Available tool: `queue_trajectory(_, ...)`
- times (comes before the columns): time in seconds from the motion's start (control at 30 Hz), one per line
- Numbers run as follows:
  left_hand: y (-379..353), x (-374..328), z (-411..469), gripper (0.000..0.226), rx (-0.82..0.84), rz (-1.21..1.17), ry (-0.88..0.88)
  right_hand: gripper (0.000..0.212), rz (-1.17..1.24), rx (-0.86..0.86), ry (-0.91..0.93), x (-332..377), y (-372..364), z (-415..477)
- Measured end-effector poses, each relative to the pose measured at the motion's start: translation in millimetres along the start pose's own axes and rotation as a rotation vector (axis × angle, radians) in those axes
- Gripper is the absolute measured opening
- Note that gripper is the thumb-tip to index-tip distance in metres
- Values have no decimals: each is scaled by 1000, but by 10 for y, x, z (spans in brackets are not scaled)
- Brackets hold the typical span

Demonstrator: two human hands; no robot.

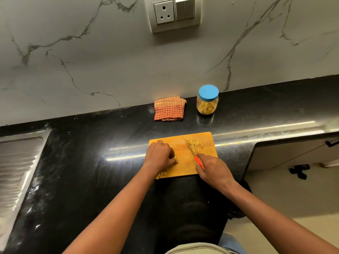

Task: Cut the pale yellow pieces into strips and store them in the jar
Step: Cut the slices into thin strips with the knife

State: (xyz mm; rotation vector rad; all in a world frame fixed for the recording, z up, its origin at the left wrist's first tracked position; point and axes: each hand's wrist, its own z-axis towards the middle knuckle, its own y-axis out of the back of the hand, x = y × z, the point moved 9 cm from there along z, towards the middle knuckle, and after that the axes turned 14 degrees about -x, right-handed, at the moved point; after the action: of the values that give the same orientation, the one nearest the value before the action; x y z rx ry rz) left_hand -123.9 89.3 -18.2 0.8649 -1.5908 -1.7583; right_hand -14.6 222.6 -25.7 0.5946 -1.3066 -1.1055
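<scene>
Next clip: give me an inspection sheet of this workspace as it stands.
Surface: black counter, glossy; wooden cutting board at its front edge.
Job's things: cut strips on board's right; pale yellow pieces under left hand; jar behind, blue lid on, part filled.
Clutter: folded checked cloth beside jar.
Hands: left hand holds pieces; right hand grips knife.
Cables: nothing seen.
Surroundings: marble wall, socket, drainboard left.

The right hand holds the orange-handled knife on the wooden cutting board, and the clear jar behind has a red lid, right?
Not quite. The head view shows the clear jar has a blue lid, not red. The right hand does hold the orange-handled knife on the wooden cutting board.
</scene>
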Motion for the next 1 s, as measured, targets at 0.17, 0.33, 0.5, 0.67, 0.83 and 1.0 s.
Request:
queue_trajectory(0.17, -11, -82, -17, 28, 3, 72, -117, 36, 5, -11, 4, 1, 4, -3)
queue_trajectory(0.33, 40, -114, -19, 31, -38, -99, -78, 35, -2, -20, 20, -6, 14, 30)
queue_trajectory(0.5, 91, -149, 102, 28, -115, -220, 33, 34, -3, -24, 19, -50, 55, 33)
queue_trajectory(0.67, -7, -254, 159, 23, -142, -192, 25, 34, -1, -23, 11, -82, 94, 31)
queue_trajectory(0.83, -119, -249, 115, 25, -107, -191, -34, 35, -3, -25, 6, -85, 68, 27)
queue_trajectory(1.0, -150, -169, 136, 29, -104, -258, 36, 41, 3, -24, 11, -30, 16, -35)
